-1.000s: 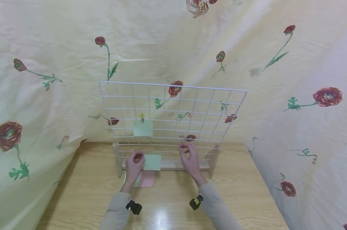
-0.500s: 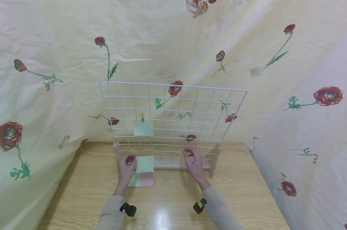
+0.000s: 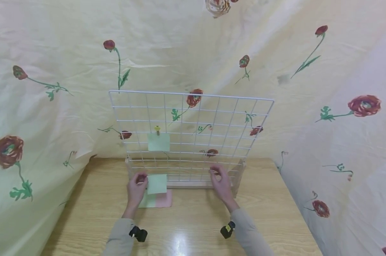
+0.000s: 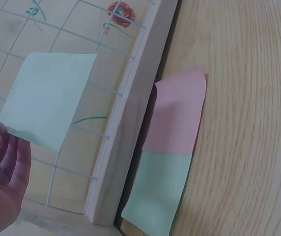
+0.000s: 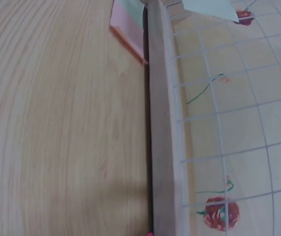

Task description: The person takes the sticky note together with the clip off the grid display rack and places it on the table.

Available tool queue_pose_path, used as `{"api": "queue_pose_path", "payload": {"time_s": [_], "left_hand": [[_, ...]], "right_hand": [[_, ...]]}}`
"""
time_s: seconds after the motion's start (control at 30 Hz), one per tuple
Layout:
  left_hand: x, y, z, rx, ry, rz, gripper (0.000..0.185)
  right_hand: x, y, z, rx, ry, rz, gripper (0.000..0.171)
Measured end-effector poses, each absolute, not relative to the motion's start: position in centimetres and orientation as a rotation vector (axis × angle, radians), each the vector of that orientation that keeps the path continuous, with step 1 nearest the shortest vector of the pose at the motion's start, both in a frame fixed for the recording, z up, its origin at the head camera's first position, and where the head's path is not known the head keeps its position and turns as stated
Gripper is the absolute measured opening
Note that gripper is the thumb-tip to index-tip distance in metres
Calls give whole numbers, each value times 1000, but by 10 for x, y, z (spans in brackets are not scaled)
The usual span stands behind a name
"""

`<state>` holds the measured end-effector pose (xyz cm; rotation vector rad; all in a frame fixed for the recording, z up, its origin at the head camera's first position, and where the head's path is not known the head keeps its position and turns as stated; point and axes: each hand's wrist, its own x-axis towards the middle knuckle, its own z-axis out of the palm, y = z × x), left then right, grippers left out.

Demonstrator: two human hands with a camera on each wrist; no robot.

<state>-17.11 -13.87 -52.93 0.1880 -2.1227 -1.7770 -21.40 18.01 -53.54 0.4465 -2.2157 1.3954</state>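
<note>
1. Head view: the left hand (image 3: pixel 136 187) pinches a pale green note (image 3: pixel 157 184) by its left edge, between thumb and fingers, so the sheet stands flat against the lower wires of the white wire grid (image 3: pixel 190 137), toward 7 o'clock on the panel.
2. The right hand (image 3: pixel 222 183) hovers at the grid's 5 o'clock corner, fingers curled near the bottom wires. Whether they pinch something small I cannot tell; the right wrist view shows only a fingertip at its edge.
3. Left wrist view: the held note (image 4: pixel 47 99) hangs clear of the wooden base rail (image 4: pixel 130 120), seemingly kept up for fastening.
4. A pink note (image 4: pixel 177 115) and a green note (image 4: pixel 157 194) lie overlapping on the table (image 3: pixel 260 209), just in front of the rail, within easy reach.
5. Another green note (image 3: pixel 158 142) hangs higher from a yellow clip (image 3: pixel 157 129), near the panel's middle left.
6. The grid stands upright in its wooden base against a flowered cloth (image 3: pixel 52 53).
</note>
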Motion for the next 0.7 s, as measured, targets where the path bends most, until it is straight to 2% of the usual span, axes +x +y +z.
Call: {"api": "queue_pose_path", "payload": {"time_s": [0.17, 0.4, 0.7], "left_hand": [[-179, -148, -553, 226, -2107, -1778, 14], [-178, -156, -558, 248, -2121, -1729, 13], [-173, -166, -559, 273, -2137, -1708, 13]], "right_hand": [[-210, 189, -540, 441, -2223, 1335, 22], [-203, 200, -548, 407, -2231, 1357, 22], [-195, 219, -554, 218, -2384, 1431, 21]]}}
